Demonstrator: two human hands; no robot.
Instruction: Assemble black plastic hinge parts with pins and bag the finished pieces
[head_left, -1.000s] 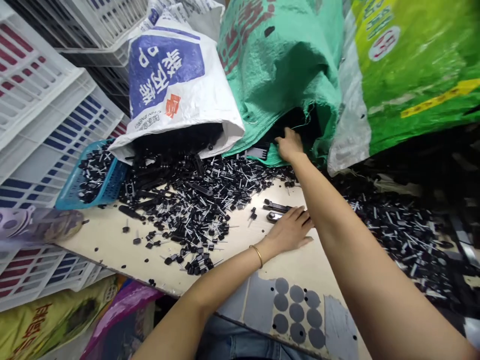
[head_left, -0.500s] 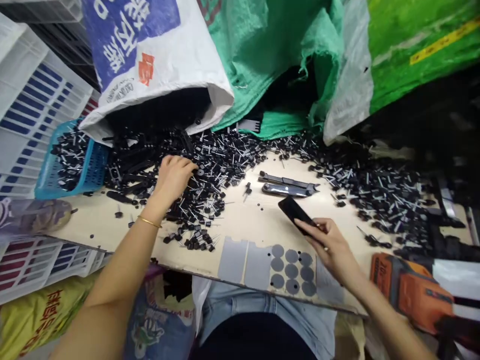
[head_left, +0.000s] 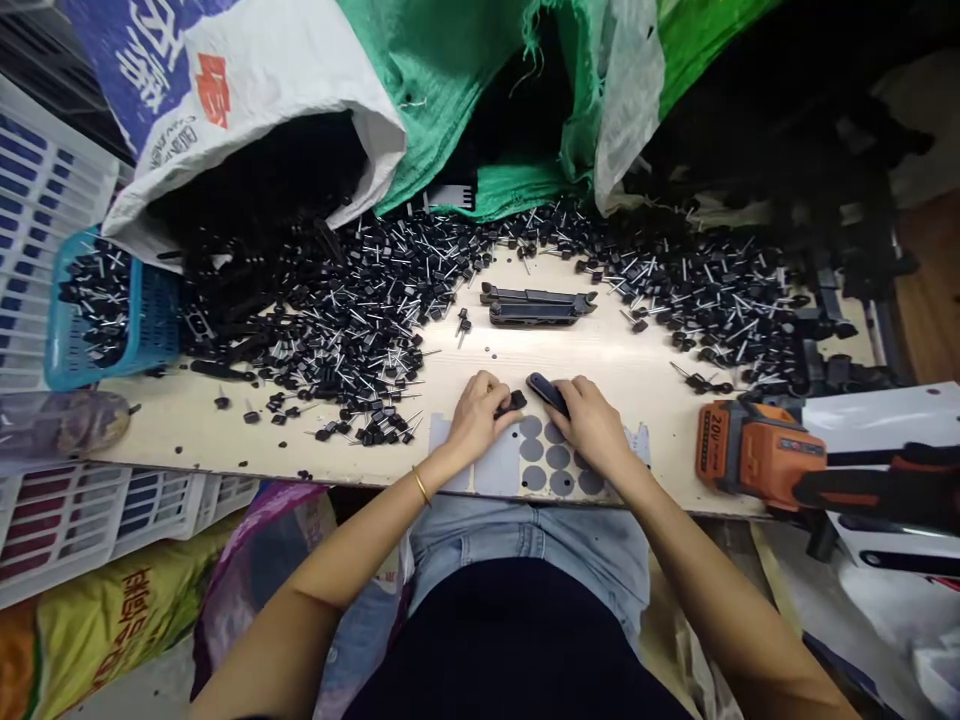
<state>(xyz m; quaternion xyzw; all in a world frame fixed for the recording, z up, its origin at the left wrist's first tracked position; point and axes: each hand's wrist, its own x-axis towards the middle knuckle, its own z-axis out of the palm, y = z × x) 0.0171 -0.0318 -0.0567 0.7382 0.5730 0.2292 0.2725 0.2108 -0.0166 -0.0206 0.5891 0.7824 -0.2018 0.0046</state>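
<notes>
My left hand (head_left: pixel 474 412) is closed in a pinch on a small black pin part (head_left: pixel 514 402). My right hand (head_left: pixel 592 425) is closed around a flat black plastic piece (head_left: pixel 546 391). Both hands meet near the front edge of the wooden board (head_left: pixel 630 370), above a grey sheet with round grey pads (head_left: pixel 551 460). A heap of small black pin parts (head_left: pixel 360 310) spreads over the board's left and back. Two long black pieces (head_left: pixel 534 304) lie side by side beyond my hands.
A white sack (head_left: pixel 247 110) and a green sack (head_left: pixel 480 90) lie open at the back, spilling black parts. A blue basket (head_left: pixel 150 330) of parts sits at left beside white crates (head_left: pixel 45 200). An orange power tool (head_left: pixel 757 455) rests at right.
My left hand left the heap with a small part and came to the front centre. My right hand brought the flat black piece in to meet it. The view tilted downward.
</notes>
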